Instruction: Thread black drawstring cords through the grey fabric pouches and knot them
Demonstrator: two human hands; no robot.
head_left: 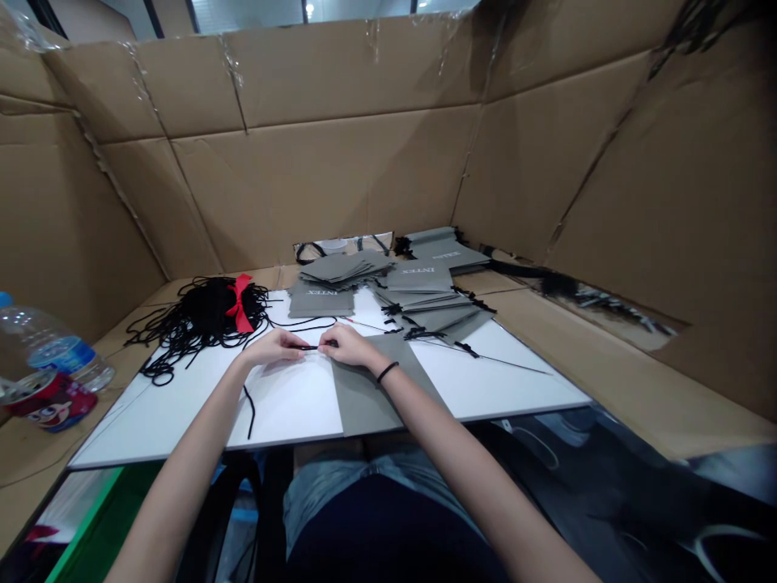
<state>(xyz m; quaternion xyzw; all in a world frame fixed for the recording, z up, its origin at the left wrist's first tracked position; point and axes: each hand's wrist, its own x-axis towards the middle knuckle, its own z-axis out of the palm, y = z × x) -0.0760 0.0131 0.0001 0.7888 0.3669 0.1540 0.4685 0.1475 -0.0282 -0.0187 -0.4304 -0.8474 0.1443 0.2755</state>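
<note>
Left hand (278, 346) and right hand (349, 346) pinch black cord (311, 348) over white board (291, 405), probably to steady that short span. Grey sheet (367, 397) flat at 4 o'clock, cord bundle (206, 312) at 10, likely for easy reach.

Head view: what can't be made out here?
Head view: parts of the black cord, covered by the left hand and right hand.
Head view: part of the gray sheet, under the right forearm.
Head view: bottle label print, too small.
Head view: part of the blue cap, cut by the left edge.
</note>
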